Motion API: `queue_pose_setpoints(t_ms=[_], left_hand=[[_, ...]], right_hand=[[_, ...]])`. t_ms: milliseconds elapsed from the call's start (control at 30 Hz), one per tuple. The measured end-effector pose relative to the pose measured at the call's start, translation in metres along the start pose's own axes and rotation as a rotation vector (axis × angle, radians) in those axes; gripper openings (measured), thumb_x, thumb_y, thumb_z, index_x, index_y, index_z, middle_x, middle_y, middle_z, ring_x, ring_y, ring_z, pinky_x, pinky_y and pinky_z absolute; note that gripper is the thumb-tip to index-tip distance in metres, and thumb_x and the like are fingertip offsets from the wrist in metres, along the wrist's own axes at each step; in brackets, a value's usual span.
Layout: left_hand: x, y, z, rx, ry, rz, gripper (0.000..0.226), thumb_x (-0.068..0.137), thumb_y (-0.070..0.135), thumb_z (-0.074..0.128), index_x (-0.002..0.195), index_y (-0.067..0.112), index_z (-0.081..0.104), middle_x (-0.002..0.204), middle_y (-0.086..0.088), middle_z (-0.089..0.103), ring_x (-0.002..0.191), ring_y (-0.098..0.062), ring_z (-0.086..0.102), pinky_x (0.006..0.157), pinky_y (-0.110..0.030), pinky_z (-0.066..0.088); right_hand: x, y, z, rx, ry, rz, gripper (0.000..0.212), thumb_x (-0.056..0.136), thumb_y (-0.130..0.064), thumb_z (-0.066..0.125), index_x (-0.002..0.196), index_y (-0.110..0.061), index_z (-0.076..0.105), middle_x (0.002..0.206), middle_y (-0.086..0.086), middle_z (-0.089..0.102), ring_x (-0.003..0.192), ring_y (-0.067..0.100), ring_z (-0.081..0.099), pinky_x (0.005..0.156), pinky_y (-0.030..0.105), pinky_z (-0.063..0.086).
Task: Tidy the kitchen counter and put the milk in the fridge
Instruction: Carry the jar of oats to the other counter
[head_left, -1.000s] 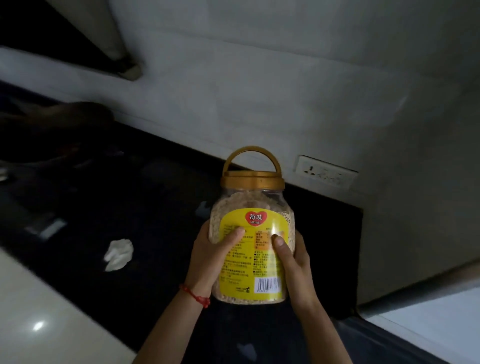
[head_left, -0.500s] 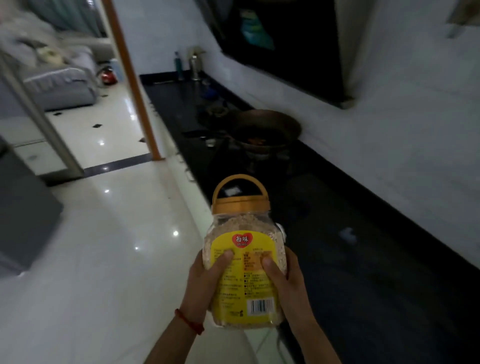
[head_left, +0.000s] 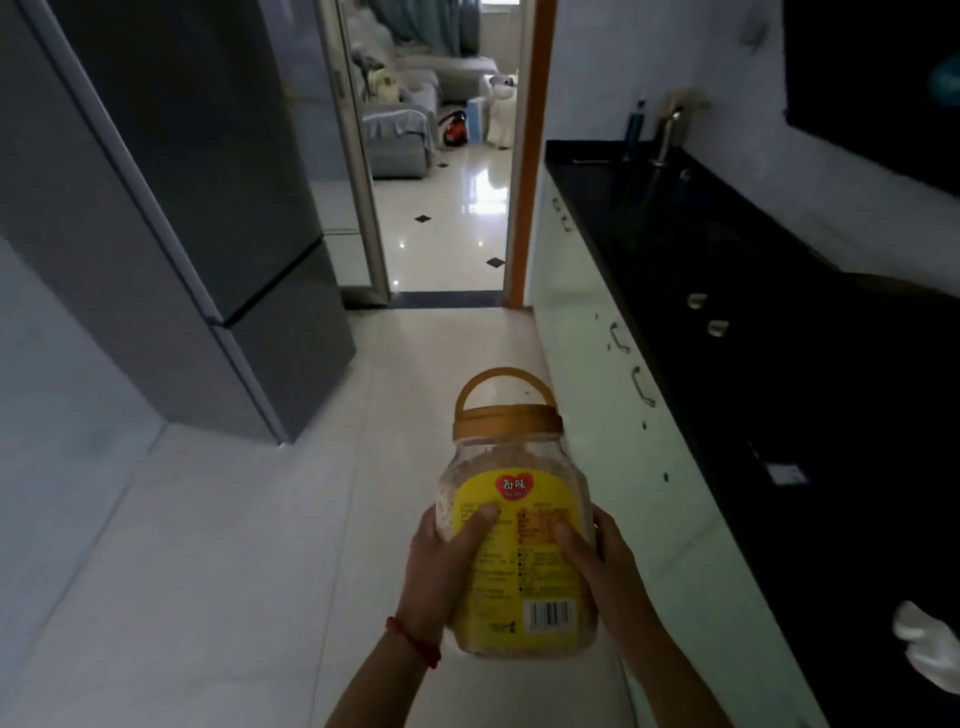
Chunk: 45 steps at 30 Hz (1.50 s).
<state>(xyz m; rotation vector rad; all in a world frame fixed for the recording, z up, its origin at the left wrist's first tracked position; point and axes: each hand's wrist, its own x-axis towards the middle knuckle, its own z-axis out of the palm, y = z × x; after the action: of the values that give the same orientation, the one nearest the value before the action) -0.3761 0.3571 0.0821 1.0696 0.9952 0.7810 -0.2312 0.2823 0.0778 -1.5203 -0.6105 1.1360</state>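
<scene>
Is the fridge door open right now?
No: both grey fridge doors sit flush and closed, while both hands grip the jar.

The kitchen is dim; daylight enters through the doorway (head_left: 447, 156) and glares off the glossy floor (head_left: 441, 249). The bench (head_left: 779, 322) is nearly black, edges bend and the whole picture is softly blurred.

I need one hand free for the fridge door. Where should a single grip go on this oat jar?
Likely the arched handle on the jar lid, hooked from above. It stands upright and clear, while the left hand and right hand both clasp the wide body, probably too broad for one hand.
</scene>
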Motion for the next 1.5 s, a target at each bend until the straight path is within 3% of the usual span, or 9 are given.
queue_pose_setpoints(t_ms=[200,400,533,667,833,933,1100,1200,1500], left_hand=[[0.102,0.017,-0.008,0.041,-0.004,-0.05,0.069,0.044,0.056,0.068,0.099,0.014,0.061,0.091,-0.009,0.074,0.078,-0.021,0.072,0.059,-0.027,0.058],[0.243,0.056,0.008,0.053,0.011,-0.037,0.063,0.044,0.056,0.068,0.094,0.019,0.062,0.085,-0.004,0.075,0.078,-0.019,0.072,0.06,-0.027,0.058],[0.325,0.094,0.008,0.071,0.036,-0.015,0.088,0.03,0.073,0.071,0.099,0.02,0.06,0.091,-0.004,0.074,0.083,-0.02,0.072,0.068,-0.033,0.06],[0.398,0.12,-0.008,0.018,0.101,-0.017,0.082,0.033,0.063,0.074,0.1,0.018,0.06,0.08,0.003,0.076,0.078,-0.017,0.072,0.057,-0.023,0.057],[0.497,0.141,-0.037,0.019,0.151,-0.035,0.09,0.022,0.075,0.071,0.094,0.022,0.06,0.08,0.001,0.076,0.076,-0.016,0.072,0.055,-0.021,0.056],[0.568,0.153,-0.054,0.058,0.127,-0.033,0.083,0.031,0.066,0.073,0.099,0.02,0.06,0.077,0.007,0.076,0.075,-0.012,0.072,0.054,-0.018,0.055],[0.691,0.195,-0.071,0.119,0.053,-0.022,0.095,0.022,0.081,0.065,0.096,0.022,0.058,0.086,0.003,0.072,0.074,-0.008,0.071,0.055,-0.017,0.055],[0.762,0.221,-0.072,0.14,-0.018,-0.026,0.101,0.027,0.078,0.069,0.106,0.017,0.055,0.101,-0.01,0.07,0.085,-0.018,0.071,0.067,-0.031,0.06],[0.943,0.256,-0.023,0.197,-0.192,-0.091,0.106,0.025,0.078,0.07,0.111,0.018,0.052,0.104,-0.007,0.069,0.088,-0.019,0.07,0.066,-0.028,0.058]], right_hand=[[0.1,-0.02,0.014,-0.043,0.029,0.013,0.128,0.007,-0.079,0.069,0.116,-0.017,0.044,0.095,-0.002,0.063,0.069,0.004,0.069,0.051,0.015,0.053],[0.247,-0.068,0.013,-0.096,-0.021,-0.034,0.124,0.015,-0.074,0.073,0.121,-0.015,0.044,0.098,-0.002,0.064,0.07,0.005,0.069,0.054,0.017,0.054],[0.338,-0.109,0.026,-0.092,-0.087,-0.032,0.123,0.016,-0.078,0.071,0.119,-0.018,0.043,0.099,-0.002,0.064,0.073,0.004,0.069,0.056,0.019,0.055],[0.418,-0.136,0.054,-0.091,-0.16,-0.027,0.118,0.02,-0.076,0.072,0.119,-0.019,0.043,0.1,-0.002,0.063,0.073,0.002,0.07,0.056,0.018,0.055],[0.519,-0.157,0.091,-0.124,-0.223,0.0,0.122,0.024,-0.077,0.072,0.124,-0.014,0.042,0.107,0.003,0.063,0.085,0.012,0.069,0.062,0.022,0.057],[0.585,-0.171,0.115,-0.099,-0.202,0.004,0.121,0.022,-0.077,0.072,0.122,-0.016,0.042,0.108,0.004,0.063,0.087,0.011,0.068,0.062,0.022,0.057],[0.686,-0.213,0.147,-0.048,-0.126,0.002,0.113,0.023,-0.079,0.07,0.116,-0.021,0.044,0.105,0.003,0.064,0.081,0.008,0.07,0.061,0.021,0.056],[0.739,-0.239,0.154,-0.044,-0.069,-0.006,0.114,0.025,-0.079,0.069,0.119,-0.021,0.042,0.107,0.003,0.063,0.085,0.011,0.069,0.063,0.023,0.057],[0.886,-0.29,0.129,0.049,0.103,-0.006,0.102,0.032,-0.073,0.072,0.117,-0.024,0.045,0.106,0.001,0.064,0.088,0.01,0.068,0.066,0.024,0.057]])
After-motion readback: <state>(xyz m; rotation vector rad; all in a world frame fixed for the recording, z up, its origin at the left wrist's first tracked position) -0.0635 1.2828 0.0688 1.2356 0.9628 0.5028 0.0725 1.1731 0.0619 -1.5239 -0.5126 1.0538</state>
